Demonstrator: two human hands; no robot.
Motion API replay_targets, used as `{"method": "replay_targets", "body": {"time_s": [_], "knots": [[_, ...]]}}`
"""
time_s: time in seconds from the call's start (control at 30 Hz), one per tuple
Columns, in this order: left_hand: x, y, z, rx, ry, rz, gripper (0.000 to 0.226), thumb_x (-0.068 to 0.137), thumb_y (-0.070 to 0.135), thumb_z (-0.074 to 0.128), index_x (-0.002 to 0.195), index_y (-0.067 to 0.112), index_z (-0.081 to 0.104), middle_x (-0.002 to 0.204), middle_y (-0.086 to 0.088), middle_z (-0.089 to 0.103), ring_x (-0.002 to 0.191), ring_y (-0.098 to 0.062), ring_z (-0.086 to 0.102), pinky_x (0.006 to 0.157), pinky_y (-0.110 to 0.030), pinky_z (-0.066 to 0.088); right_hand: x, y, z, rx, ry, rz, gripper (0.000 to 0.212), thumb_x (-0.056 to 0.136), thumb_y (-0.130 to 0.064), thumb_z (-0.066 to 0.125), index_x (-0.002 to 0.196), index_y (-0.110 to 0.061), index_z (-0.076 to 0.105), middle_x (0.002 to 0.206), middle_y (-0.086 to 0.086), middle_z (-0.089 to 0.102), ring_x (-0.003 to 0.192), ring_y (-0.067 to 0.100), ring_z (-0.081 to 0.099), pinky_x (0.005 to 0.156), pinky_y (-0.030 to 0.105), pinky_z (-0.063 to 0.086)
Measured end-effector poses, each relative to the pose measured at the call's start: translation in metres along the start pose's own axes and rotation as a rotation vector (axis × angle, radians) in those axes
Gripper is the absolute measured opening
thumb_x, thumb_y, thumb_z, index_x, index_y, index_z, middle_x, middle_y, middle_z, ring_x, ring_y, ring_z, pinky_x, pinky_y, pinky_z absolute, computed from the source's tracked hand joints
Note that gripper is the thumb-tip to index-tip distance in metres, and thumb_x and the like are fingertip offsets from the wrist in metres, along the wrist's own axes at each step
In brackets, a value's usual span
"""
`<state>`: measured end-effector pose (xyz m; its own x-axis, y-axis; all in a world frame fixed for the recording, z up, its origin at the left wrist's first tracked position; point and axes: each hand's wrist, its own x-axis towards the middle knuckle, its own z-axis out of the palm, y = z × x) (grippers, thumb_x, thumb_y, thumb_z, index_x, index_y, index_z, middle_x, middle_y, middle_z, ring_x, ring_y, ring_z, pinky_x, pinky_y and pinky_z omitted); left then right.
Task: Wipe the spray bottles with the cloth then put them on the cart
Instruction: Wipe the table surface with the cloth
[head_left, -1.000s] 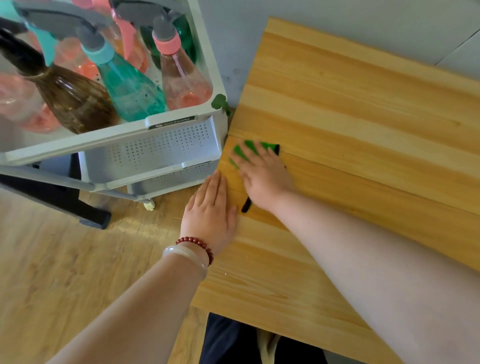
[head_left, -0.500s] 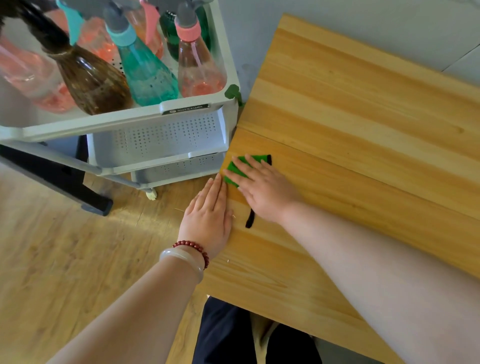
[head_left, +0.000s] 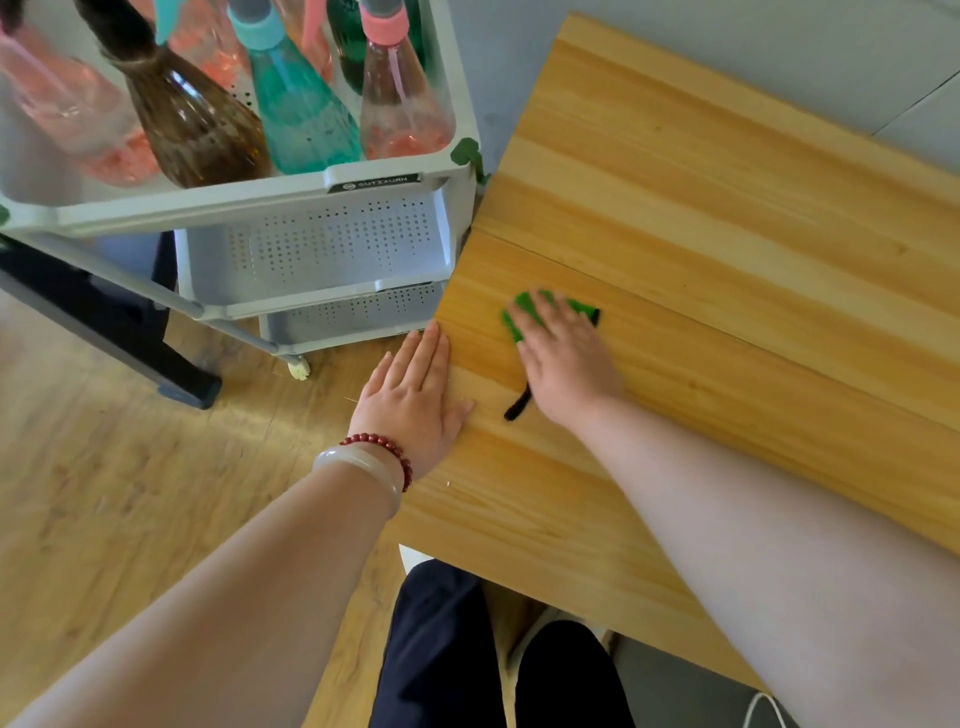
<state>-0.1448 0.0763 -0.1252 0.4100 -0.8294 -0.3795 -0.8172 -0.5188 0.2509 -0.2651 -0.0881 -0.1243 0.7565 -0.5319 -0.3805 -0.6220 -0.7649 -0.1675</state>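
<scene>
R hand (head_left: 563, 364) is pressing cloth (head_left: 586, 310) under straight fingers (head_left: 540, 325); L hand (head_left: 415, 395) is lying flat beside it on tabletop (head_left: 727, 260), holding nothing.

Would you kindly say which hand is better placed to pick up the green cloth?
Right hand: it lies flat on the cloth; the left hand rests at the table edge, apart.

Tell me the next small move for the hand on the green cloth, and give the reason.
Probably lift the right hand off the green cloth and leave the cloth flat on the wooden table. No spray bottle shows on the table, and the spray bottles in view all stand in the top tray of the cart, so the wiping looks finished.
</scene>
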Motion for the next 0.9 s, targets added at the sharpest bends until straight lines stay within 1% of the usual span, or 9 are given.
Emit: {"method": "replay_targets", "body": {"time_s": [0.1,0.23,0.3,0.4,0.53,0.7,0.77,0.83,0.9], "knots": [[0.001,0.001,0.001,0.052,-0.073,-0.018,0.083,0.097,0.067,0.016,0.150,0.019,-0.025,0.150,0.008,-0.036,0.149,-0.014,-0.022,0.121,-0.036,-0.014,-0.008,-0.008,0.004,0.064,0.039,0.255,0.052,0.107,-0.035,0.015,0.156,-0.029,0.000,0.164,0.003,-0.007,0.151,0.029,-0.007,0.123,0.040,-0.001],[0.002,0.003,0.001,0.079,-0.124,-0.036,0.086,0.092,0.074,0.013,0.143,0.020,-0.031,0.147,0.008,-0.040,0.147,-0.015,-0.027,0.121,-0.040,-0.015,-0.041,-0.028,0.026,0.058,0.023,-0.151,0.050,0.104,-0.036,0.021,0.154,-0.033,0.019,0.163,-0.001,0.010,0.151,0.030,0.006,0.119,0.040,0.000],[0.002,0.002,0.001,0.074,-0.127,-0.027,0.088,0.092,0.075,0.014,0.147,0.020,-0.028,0.147,0.009,-0.039,0.147,-0.016,-0.027,0.121,-0.040,-0.014,-0.044,-0.014,0.023,0.030,-0.009,-0.254,0.048,0.106,-0.034,0.024,0.154,-0.037,0.017,0.163,-0.007,0.005,0.151,0.023,0.004,0.119,0.037,-0.002],[-0.001,-0.003,0.000,0.054,-0.078,-0.002,0.088,0.094,0.072,0.018,0.153,0.020,-0.020,0.149,0.010,-0.035,0.148,-0.016,-0.025,0.120,-0.038,-0.013,-0.038,0.001,0.016,0.021,-0.024,-0.062,0.049,0.107,-0.036,0.016,0.154,-0.037,0.001,0.160,-0.009,-0.013,0.150,0.019,-0.010,0.119,0.033,-0.008],[-0.019,-0.008,0.007,-0.006,-0.032,-0.022,0.092,0.094,0.071,0.028,0.151,0.018,-0.021,0.159,0.002,-0.027,0.144,-0.010,-0.026,0.118,-0.033,-0.013,-0.034,-0.023,0.018,0.146,0.030,0.267,0.051,0.107,-0.035,0.016,0.156,-0.034,0.001,0.164,-0.002,-0.010,0.151,0.026,-0.011,0.121,0.038,-0.005],[-0.035,-0.010,0.013,-0.021,-0.120,-0.062,0.089,0.091,0.074,0.024,0.141,0.023,-0.030,0.150,0.004,-0.038,0.140,-0.010,-0.031,0.121,-0.036,-0.011,-0.059,-0.041,0.028,0.036,-0.046,-0.244,0.050,0.105,-0.038,0.015,0.155,-0.038,0.009,0.164,-0.008,-0.002,0.151,0.022,-0.006,0.119,0.037,-0.006],[-0.035,-0.010,0.012,-0.017,-0.144,-0.073,0.090,0.090,0.076,0.023,0.141,0.024,-0.031,0.148,0.005,-0.040,0.138,-0.011,-0.033,0.122,-0.038,-0.011,-0.054,-0.026,0.021,-0.021,-0.105,-0.359,0.049,0.106,-0.037,0.016,0.153,-0.041,0.002,0.161,-0.011,-0.011,0.148,0.015,-0.013,0.117,0.034,-0.010],[-0.033,-0.009,0.012,0.013,-0.178,-0.084,0.093,0.089,0.077,0.021,0.141,0.024,-0.034,0.146,0.006,-0.042,0.139,-0.013,-0.035,0.122,-0.041,-0.012,-0.045,-0.015,0.014,-0.052,-0.151,-0.342,0.050,0.107,-0.036,0.015,0.152,-0.041,-0.005,0.156,-0.013,-0.019,0.144,0.011,-0.020,0.119,0.035,-0.010],[-0.033,-0.008,0.012,0.024,-0.209,-0.104,0.094,0.089,0.078,0.022,0.139,0.024,-0.036,0.144,0.006,-0.044,0.143,-0.019,-0.034,0.122,-0.043,-0.012,-0.039,-0.019,0.014,-0.003,-0.075,-0.133,0.050,0.107,-0.036,0.015,0.154,-0.038,-0.002,0.161,-0.008,-0.015,0.148,0.018,-0.016,0.123,0.038,-0.006]]}}
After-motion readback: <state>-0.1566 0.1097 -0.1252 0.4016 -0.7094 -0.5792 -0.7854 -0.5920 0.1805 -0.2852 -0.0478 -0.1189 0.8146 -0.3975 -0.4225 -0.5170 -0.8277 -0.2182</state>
